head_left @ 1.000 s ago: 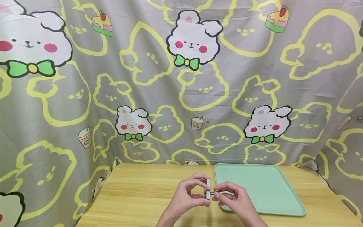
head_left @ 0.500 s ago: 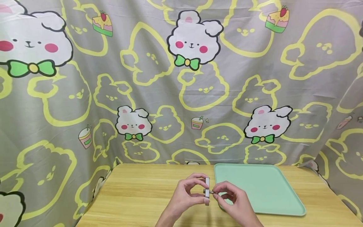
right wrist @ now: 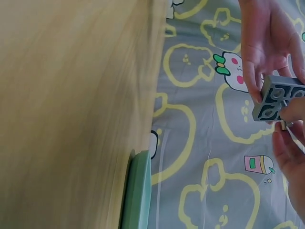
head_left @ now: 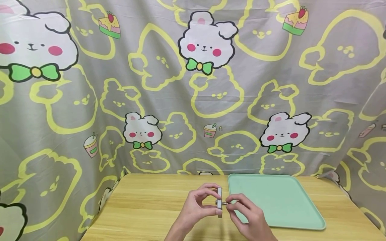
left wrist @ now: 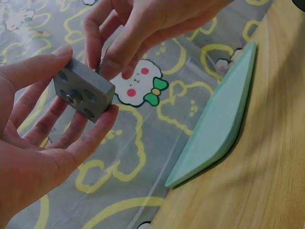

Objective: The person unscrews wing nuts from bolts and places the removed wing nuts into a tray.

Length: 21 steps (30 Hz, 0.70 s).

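My left hand [head_left: 193,207] holds a grey square block [head_left: 219,198] on edge above the table, with fingers on its upper edge and the thumb below. In the left wrist view the block's face has several round holes around a metal bolt [left wrist: 72,98] at its middle. The opposite side, with ribbed recesses, shows in the right wrist view. A thin metal shaft [head_left: 224,203] sticks out of the block to the right. My right hand [head_left: 248,214] pinches the shaft's far end between thumb and fingertips. Those fingertips hide whatever sits on that end.
A light green tray [head_left: 280,204] lies on the wooden table [head_left: 144,204], behind and to the right of my hands. Grey curtain [head_left: 169,110] with cartoon prints hangs along the table's back and sides.
My right thumb and fingers have shifted their pinch on the shaft, and more of it shows beside the block. Left hand and block have drifted slightly left.
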Each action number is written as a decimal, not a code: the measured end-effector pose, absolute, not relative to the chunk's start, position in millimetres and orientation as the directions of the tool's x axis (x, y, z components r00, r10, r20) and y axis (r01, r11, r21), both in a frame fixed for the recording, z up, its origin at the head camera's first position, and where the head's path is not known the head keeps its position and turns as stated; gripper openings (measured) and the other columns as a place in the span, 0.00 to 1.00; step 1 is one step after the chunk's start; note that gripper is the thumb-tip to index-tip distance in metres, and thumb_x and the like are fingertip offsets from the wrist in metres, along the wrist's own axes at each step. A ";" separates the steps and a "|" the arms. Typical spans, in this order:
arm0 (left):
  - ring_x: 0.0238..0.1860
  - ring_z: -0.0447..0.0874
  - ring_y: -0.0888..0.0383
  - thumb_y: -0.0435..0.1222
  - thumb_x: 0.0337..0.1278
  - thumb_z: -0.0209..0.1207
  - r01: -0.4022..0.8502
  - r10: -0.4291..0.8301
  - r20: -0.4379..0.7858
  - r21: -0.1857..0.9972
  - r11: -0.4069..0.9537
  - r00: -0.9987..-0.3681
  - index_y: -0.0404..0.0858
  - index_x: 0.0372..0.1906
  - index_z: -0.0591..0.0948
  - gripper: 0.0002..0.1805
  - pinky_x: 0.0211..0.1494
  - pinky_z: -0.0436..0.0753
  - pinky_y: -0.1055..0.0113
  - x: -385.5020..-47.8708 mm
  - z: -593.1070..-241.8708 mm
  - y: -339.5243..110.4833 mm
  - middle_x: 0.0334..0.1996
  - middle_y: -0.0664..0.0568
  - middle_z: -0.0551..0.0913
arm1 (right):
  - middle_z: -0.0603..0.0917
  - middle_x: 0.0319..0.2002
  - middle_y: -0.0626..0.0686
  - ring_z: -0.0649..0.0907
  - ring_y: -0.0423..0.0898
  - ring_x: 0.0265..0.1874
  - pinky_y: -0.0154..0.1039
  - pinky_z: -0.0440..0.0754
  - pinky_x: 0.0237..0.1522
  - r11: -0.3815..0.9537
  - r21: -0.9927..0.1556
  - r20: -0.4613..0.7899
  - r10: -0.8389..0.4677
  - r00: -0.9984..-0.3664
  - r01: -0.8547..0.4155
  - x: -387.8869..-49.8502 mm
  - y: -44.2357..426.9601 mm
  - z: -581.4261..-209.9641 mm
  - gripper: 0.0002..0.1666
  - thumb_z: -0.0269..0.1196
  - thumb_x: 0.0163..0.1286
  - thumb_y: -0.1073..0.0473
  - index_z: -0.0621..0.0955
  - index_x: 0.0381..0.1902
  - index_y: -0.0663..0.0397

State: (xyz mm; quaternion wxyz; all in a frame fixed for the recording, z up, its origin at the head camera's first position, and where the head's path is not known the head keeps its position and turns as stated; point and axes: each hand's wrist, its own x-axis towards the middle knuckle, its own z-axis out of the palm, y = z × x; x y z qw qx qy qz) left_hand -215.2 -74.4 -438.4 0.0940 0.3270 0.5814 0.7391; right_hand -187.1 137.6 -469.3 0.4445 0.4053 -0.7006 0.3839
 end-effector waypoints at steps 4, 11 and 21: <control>0.66 0.73 0.44 0.22 0.50 0.73 0.240 0.515 0.364 0.926 -0.293 -0.776 0.23 0.47 0.83 0.18 0.55 0.89 0.48 -215.3 -438.1 -75.1 0.63 0.35 0.74 | 0.83 0.45 0.57 0.84 0.48 0.37 0.24 0.84 0.39 0.356 -0.103 0.944 -0.258 -0.203 -0.929 -188.5 137.7 -467.5 0.09 0.60 0.78 0.58 0.85 0.38 0.55; 0.66 0.74 0.44 0.22 0.51 0.72 0.244 0.513 0.369 0.923 -0.296 -0.775 0.23 0.47 0.82 0.17 0.55 0.89 0.49 -215.4 -437.7 -75.9 0.63 0.34 0.74 | 0.83 0.45 0.57 0.85 0.48 0.36 0.24 0.85 0.39 0.354 -0.105 0.944 -0.259 -0.206 -0.929 -188.2 137.0 -465.3 0.09 0.61 0.78 0.58 0.85 0.40 0.56; 0.64 0.75 0.45 0.21 0.48 0.73 0.254 0.505 0.369 0.925 -0.282 -0.780 0.23 0.47 0.83 0.18 0.55 0.88 0.46 -216.5 -437.8 -76.4 0.63 0.34 0.74 | 0.84 0.48 0.52 0.85 0.47 0.47 0.32 0.89 0.47 0.300 -0.594 0.764 -0.081 -0.640 -0.746 -174.4 136.5 -458.1 0.22 0.74 0.59 0.73 0.84 0.49 0.51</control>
